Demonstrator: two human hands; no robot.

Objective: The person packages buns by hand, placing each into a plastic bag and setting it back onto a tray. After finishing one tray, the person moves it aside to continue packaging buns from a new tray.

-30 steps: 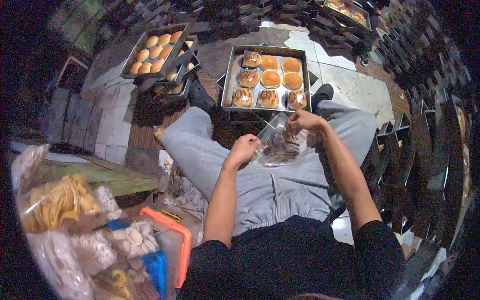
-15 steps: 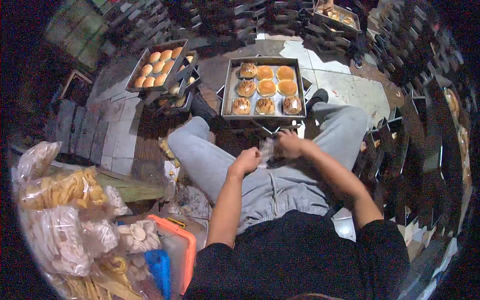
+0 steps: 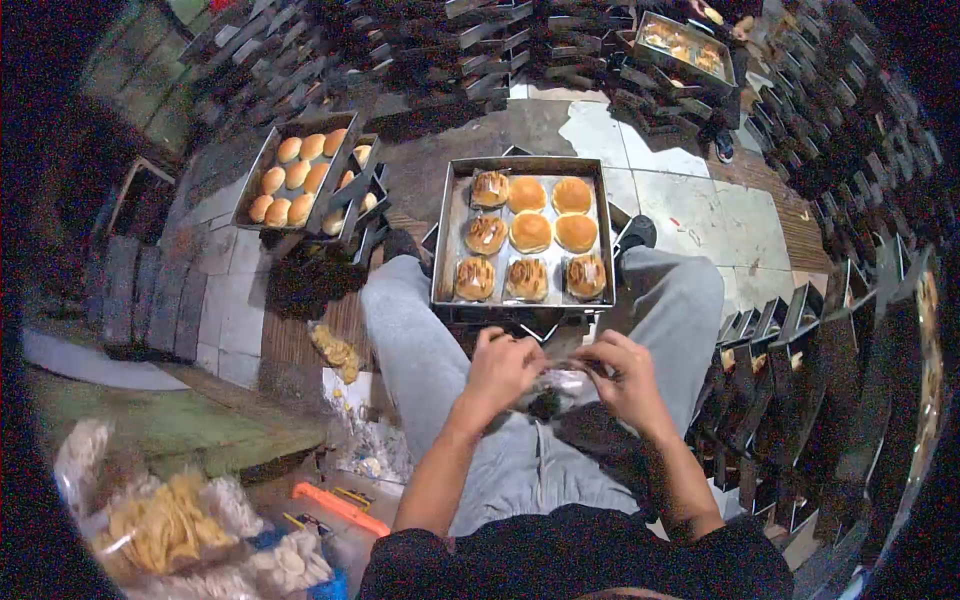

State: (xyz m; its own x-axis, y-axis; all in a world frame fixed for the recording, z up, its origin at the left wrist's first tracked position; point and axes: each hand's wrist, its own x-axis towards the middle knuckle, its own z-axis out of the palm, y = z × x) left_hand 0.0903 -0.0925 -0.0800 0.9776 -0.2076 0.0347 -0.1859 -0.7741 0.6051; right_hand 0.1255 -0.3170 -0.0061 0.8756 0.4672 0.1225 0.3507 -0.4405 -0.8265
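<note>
My left hand (image 3: 503, 370) and my right hand (image 3: 622, 378) are close together above my lap. Between them is a crumpled clear plastic bag (image 3: 562, 380), its edge pinched in the fingers of both. What is inside it, if anything, I cannot make out. Just beyond my hands, between my knees, a metal tray (image 3: 438, 240) holds rows of round buns. Plain golden buns (image 3: 530, 232) sit toward its middle and right. Buns with dark brown streaks (image 3: 527, 279) line the left column and near row, and some look wrapped in shiny clear plastic.
Stacked trays of plain buns (image 3: 297, 174) stand at the left. Bagged yellow pieces (image 3: 170, 525) and an orange-rimmed box (image 3: 340, 508) are at lower left. Empty tins (image 3: 780, 400) are piled at right. At the far right, another person's hand (image 3: 742, 28) is near a bun tray (image 3: 640, 42).
The view has tilted, so the bun tray appears lower. My right hand, blurred before, has moved beside the plastic and now pinches it opposite my left hand.
</note>
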